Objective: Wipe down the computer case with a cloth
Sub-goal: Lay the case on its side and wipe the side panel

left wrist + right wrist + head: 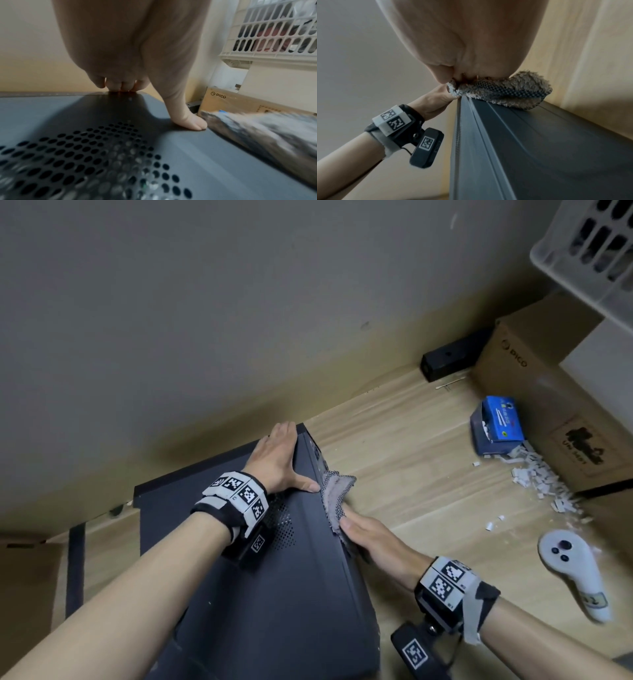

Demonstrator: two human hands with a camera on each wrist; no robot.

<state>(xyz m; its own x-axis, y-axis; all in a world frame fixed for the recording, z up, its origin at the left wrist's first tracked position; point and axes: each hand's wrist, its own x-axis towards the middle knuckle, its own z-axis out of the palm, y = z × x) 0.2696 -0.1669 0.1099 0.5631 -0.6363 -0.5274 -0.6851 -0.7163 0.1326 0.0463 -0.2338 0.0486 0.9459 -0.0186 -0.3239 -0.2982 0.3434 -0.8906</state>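
Note:
A black computer case (274, 594) lies on a wooden surface, its perforated vent panel (77, 162) facing up. My left hand (286, 455) rests flat on that panel, fingertips (123, 86) at the far edge and thumb (190, 121) spread to the right edge. A grey fuzzy cloth (334, 491) with a mesh backing hangs on the case's right side face (539, 148). My right hand (370, 537) presses the cloth (513, 93) against that face with straight fingers, its thumb beside the cloth's end. The cloth (257, 132) is blurred in the left wrist view.
To the right lie a white handheld controller (575, 573), a blue box (496, 426) with spilled white bits (537, 484), a Pico cardboard box (534, 392) and a small black box (452, 357). A white basket (589, 251) overhangs the upper right. A wall stands close behind the case.

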